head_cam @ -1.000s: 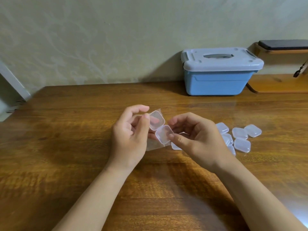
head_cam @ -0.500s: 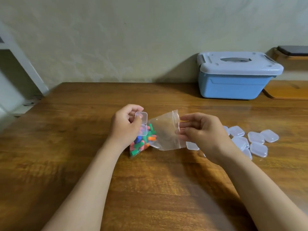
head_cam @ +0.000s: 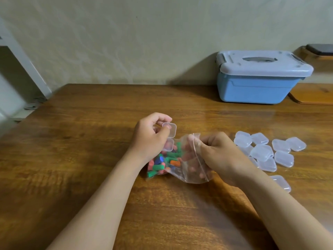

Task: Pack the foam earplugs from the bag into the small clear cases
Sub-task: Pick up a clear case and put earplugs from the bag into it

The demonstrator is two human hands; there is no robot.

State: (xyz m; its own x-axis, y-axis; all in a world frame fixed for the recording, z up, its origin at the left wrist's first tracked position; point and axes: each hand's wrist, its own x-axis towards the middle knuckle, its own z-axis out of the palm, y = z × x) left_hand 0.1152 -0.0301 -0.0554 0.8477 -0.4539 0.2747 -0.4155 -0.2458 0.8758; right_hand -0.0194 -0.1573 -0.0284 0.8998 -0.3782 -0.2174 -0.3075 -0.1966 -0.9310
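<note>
My left hand (head_cam: 150, 139) holds a small clear case (head_cam: 170, 136) with its hinged lid swung up, just above the bag. The clear zip bag (head_cam: 187, 170) lies on the wooden table (head_cam: 90, 141), and a heap of green, red, orange and blue foam earplugs (head_cam: 164, 162) fills its left end. My right hand (head_cam: 218, 156) has its fingers pushed into the bag's open mouth, gripping the plastic; the fingertips show through it. Several shut clear cases (head_cam: 264, 152) lie in a cluster right of that hand.
A blue storage box (head_cam: 252, 87) with a grey latched lid stands at the back right against the wall. A wooden tray (head_cam: 313, 94) lies beside it, with a dark object on a wooden shelf above. The table's left edge runs diagonally at far left.
My right hand let go of the case and went into the bag's mouth. My left hand kept the open case. The camera turned left, so everything shifted right in view.
</note>
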